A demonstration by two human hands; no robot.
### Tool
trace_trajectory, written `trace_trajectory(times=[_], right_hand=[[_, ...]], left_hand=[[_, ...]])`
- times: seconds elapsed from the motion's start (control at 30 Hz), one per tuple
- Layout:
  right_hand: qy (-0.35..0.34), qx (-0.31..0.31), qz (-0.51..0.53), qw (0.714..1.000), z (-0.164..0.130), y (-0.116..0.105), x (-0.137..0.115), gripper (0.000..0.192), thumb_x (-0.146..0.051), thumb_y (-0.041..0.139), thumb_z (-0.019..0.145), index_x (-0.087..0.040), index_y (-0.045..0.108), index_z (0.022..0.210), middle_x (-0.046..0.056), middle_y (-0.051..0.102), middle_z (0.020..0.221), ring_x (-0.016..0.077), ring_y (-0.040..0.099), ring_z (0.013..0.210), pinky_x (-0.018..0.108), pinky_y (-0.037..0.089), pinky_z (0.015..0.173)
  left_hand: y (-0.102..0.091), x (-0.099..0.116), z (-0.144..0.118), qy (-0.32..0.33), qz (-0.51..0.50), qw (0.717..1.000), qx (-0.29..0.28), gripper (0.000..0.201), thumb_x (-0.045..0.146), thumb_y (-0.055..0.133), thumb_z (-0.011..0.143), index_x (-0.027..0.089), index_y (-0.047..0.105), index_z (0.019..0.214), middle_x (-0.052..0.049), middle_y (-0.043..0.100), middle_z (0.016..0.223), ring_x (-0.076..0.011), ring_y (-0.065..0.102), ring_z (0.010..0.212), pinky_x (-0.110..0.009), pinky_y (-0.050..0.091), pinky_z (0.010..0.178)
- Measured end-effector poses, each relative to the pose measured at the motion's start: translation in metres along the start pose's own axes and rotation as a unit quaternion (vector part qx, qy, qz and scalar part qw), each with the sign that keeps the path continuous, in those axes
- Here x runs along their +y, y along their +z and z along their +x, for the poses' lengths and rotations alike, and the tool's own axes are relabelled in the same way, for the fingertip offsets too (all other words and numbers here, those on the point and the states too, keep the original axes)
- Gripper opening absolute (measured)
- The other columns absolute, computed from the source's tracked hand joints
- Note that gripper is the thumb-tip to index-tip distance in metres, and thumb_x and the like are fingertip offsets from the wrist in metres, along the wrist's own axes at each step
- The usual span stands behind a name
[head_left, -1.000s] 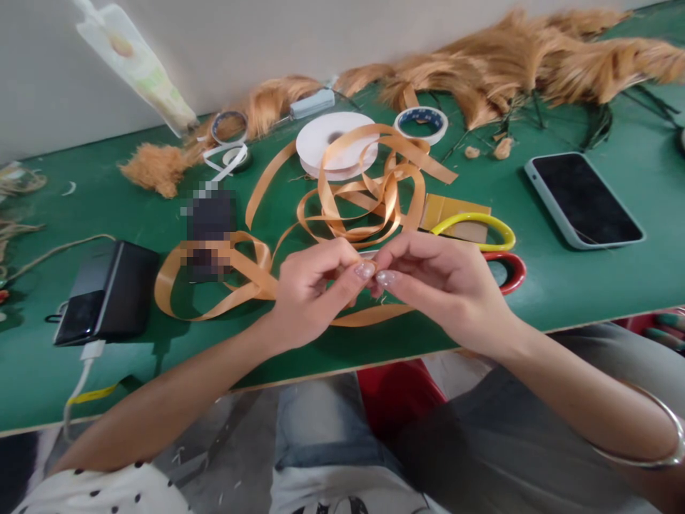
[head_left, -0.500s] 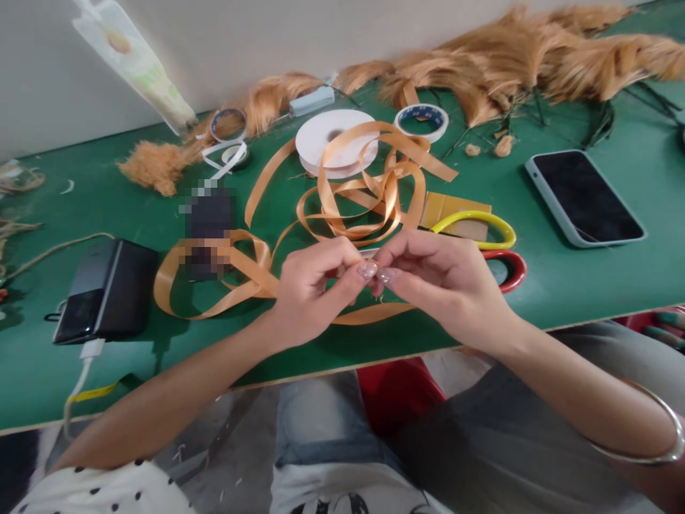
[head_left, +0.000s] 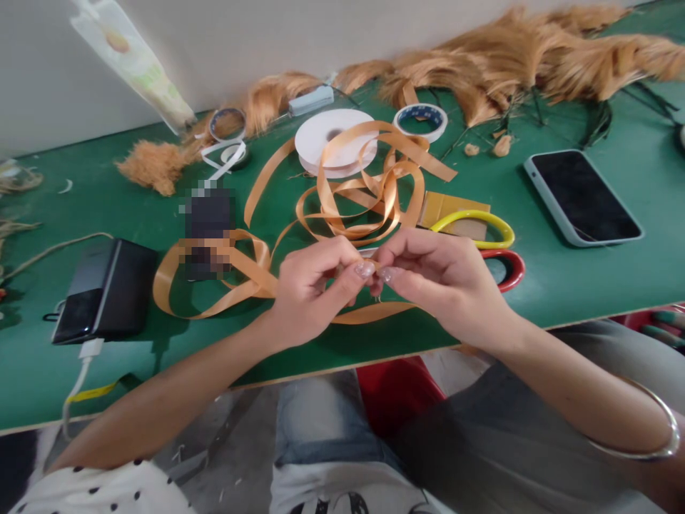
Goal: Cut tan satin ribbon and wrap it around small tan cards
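Observation:
My left hand point(head_left: 313, 289) and my right hand point(head_left: 439, 282) meet fingertip to fingertip over the near part of the green table point(head_left: 578, 275). Both pinch the same piece of orange satin ribbon point(head_left: 353, 196) between thumb and fingers. The ribbon runs back in loose loops to a white spool point(head_left: 335, 139) and curls left over the table. What lies between the fingertips is mostly hidden. Just behind my right hand lie scissors with a yellow and a red handle point(head_left: 489, 232).
A phone point(head_left: 583, 196) lies face up at the right, a black power bank point(head_left: 104, 289) with a white cable at the left. A tape roll point(head_left: 422, 121) and piles of orange fibre tufts point(head_left: 514, 61) line the back by the wall. The table's front edge is right below my hands.
Almost nothing has changed. My fingertips have shifted slightly on the ribbon and both hands stay in the same place.

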State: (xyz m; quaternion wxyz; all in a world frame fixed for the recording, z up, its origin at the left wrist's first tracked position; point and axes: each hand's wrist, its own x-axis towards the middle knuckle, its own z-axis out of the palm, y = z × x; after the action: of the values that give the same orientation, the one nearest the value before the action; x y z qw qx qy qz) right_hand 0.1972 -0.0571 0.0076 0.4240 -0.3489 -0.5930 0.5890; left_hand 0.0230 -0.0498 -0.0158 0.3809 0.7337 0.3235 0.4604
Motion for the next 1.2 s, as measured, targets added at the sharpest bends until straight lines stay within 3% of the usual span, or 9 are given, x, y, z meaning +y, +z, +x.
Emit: trace_trajectory(times=[0.53,0.67,0.9,1.2], right_hand=[[-0.002,-0.043,0.045,0.998,0.002,-0.004,0.002,0.011,-0.024,0.06,0.084,-0.015,0.055,0.08,0.001,0.061,0.074,0.0107,0.06,0.07,0.025,0.05,0.065],[-0.029,-0.053,-0.02,0.998,0.002,-0.004,0.004,0.015,-0.025,0.064,0.083,-0.015,0.055,0.076,-0.001,0.06,0.071,0.0096,0.058,0.067,0.022,0.046,0.061],[-0.107,-0.075,-0.095,0.987,0.002,-0.007,0.008,0.012,-0.015,0.055,0.088,-0.015,0.055,0.077,-0.001,0.058,0.076,0.007,0.051,0.068,0.02,0.04,0.062],[-0.078,-0.09,-0.049,0.992,0.001,-0.011,0.009,0.017,-0.02,0.054,0.09,-0.015,0.052,0.074,-0.001,0.052,0.072,0.0097,0.05,0.071,0.024,0.039,0.064]], left_hand=[[0.002,0.0,0.0,0.008,-0.027,1.0,0.011,0.023,0.023,0.053,0.09,0.017,0.057,0.068,0.003,0.054,0.054,-0.0057,0.05,0.046,-0.019,0.038,0.043],[0.001,0.001,0.001,0.005,0.003,1.0,0.007,0.026,0.022,0.052,0.09,0.016,0.054,0.065,0.003,0.052,0.053,-0.0055,0.049,0.047,-0.02,0.037,0.044],[0.002,0.003,0.001,-0.005,0.024,1.0,0.019,0.027,0.021,0.051,0.09,0.016,0.054,0.064,0.003,0.053,0.051,-0.0055,0.048,0.048,-0.02,0.037,0.046],[0.002,-0.002,0.002,-0.033,-0.009,0.998,0.045,0.026,0.026,0.051,0.091,0.016,0.056,0.067,0.004,0.051,0.048,-0.0051,0.047,0.042,-0.019,0.037,0.042]])
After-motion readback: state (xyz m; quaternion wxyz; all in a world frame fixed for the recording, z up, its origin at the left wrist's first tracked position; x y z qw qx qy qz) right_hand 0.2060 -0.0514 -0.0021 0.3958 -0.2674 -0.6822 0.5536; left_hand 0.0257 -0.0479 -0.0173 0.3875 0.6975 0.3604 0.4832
